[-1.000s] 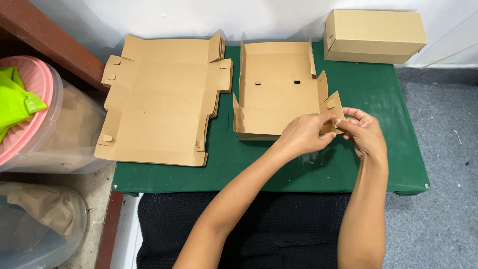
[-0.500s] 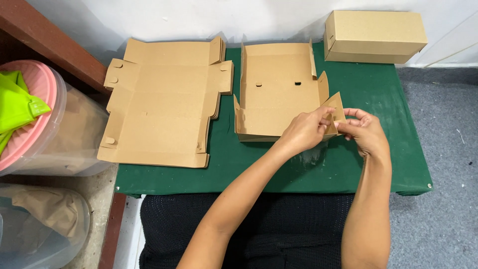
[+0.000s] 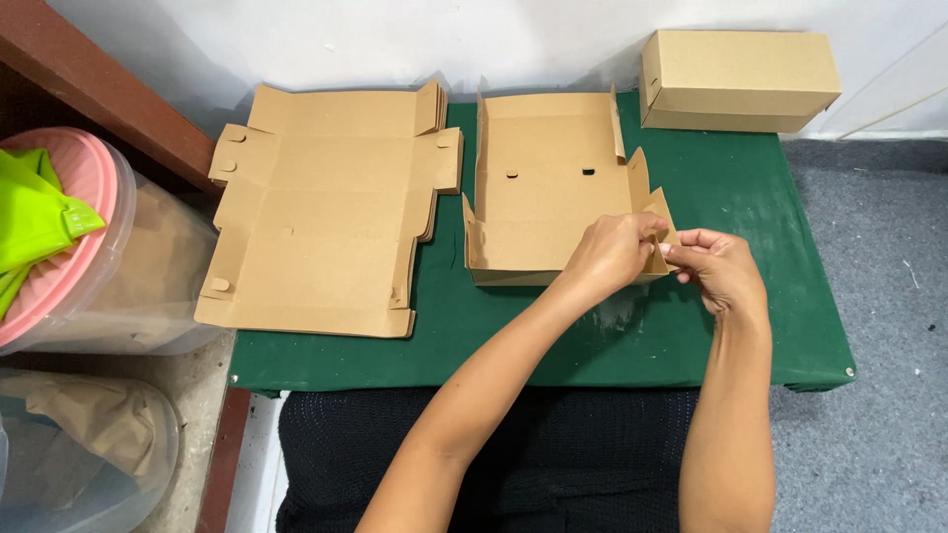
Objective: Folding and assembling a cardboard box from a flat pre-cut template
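Both my left hand (image 3: 612, 252) and right hand (image 3: 716, 265) pinch the right-front corner flap (image 3: 660, 212) of the half-folded cardboard box (image 3: 548, 192), which lies at the table's centre with its long axis running front to back. My hands meet at that corner, the left crossing over from the box side. A stack of flat blanks (image 3: 326, 212) lies at the left edge; a finished box (image 3: 736, 79) sits at the far right corner of the green table (image 3: 750, 188). Nothing obstructs the flap.

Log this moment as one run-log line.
left hand: pinching corner flap | right hand: pinching same flap | half-folded box: open, on green table | flat blanks: stacked left | closed box: far right
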